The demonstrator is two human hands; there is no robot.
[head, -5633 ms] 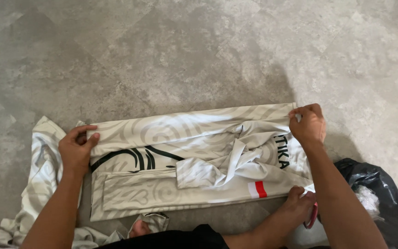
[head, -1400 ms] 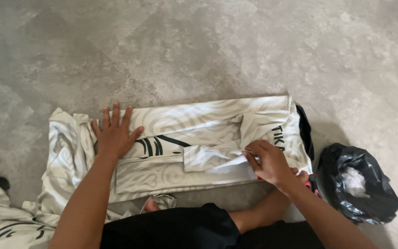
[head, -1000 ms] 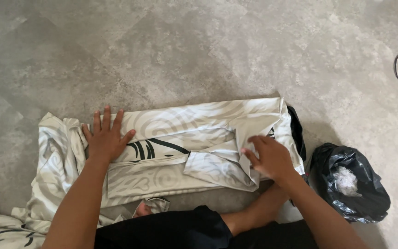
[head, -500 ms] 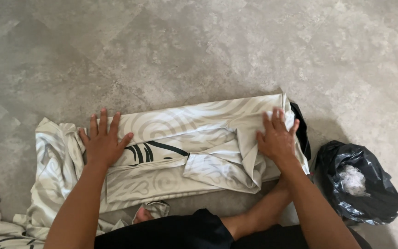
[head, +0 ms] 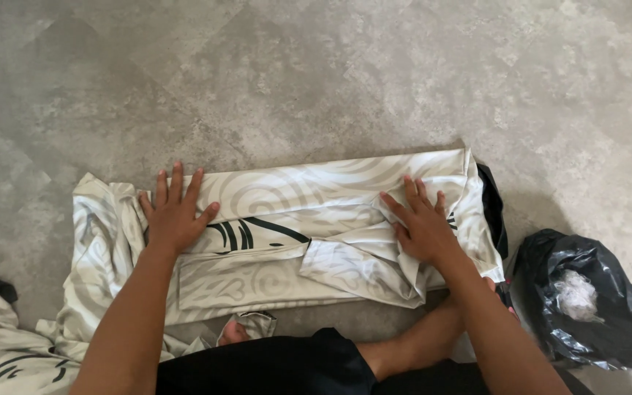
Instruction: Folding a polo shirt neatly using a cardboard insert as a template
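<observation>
Shifted since half a second ago: right hand [head: 424, 228] lower and further inward on the cloth, off the garment's far right corner and onto the folded sleeve; left hand [head: 175, 213] much where it was.

Nearest the camera, black shorts [head: 272, 366] and a bare leg [head: 411, 351] crossed beneath the forearms, toes [head: 232, 333] peeking out beside a crumpled corner of cloth. At lower left, part of a second pale printed garment [head: 1, 355] bunched on the floor.

Just beyond, a cream shirt with grey swirls and black strokes [head: 301, 219], folded into a long band and lying flat on the grey stone-look floor [head: 316, 73]. Left hand pressed palm-down on its left end, fingers spread wide apart, clamped on nothing. Right hand flat on the folded sleeve toward the right end, fingers stretched and slightly parted, pinning the cloth rather than gripping it.

Beside the shirt's right edge, a dark item [head: 493, 208] partly tucked under. Further right, an open black plastic bag [head: 587, 300] with something white crumpled inside.
</observation>
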